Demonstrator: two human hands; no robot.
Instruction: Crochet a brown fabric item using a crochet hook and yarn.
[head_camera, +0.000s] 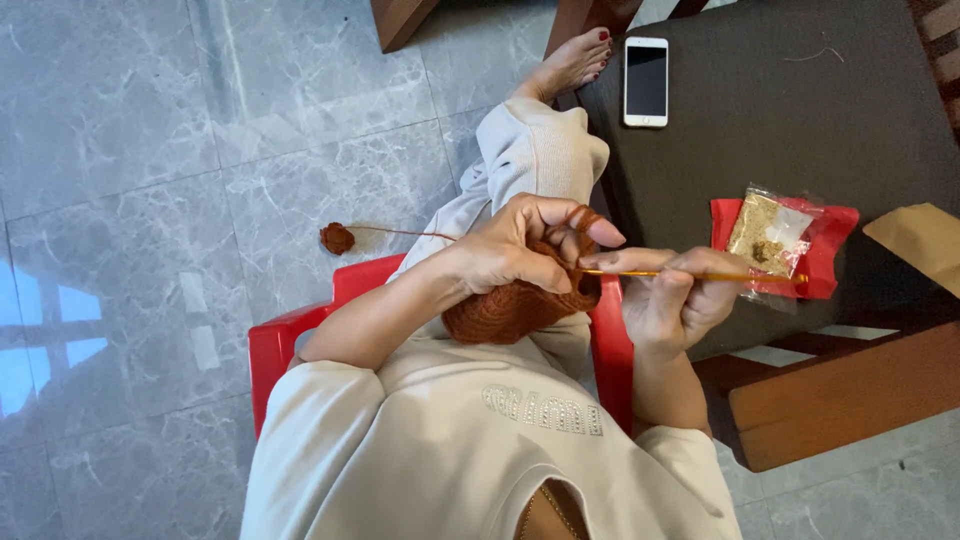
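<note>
Two bare hands at work over a lap: the left hand (515, 255) curls closed round a rust-brown crocheted yarn piece (505, 310), a strand looped over its raised forefinger, while the right hand (672, 295) grips a thin yellow-orange crochet hook (700, 275) between thumb and fingers, its tip at the work. One small rust-brown yarn ball (337, 238) lies on the grey marble floor tiles (150, 150), its strand running to the left hand. Nearby on a dark grey seat cushion (800, 120): a white smartphone (646, 81) and a clear packet on red wrapping (780, 240); the person sits on a red plastic chair (290, 345).
</note>
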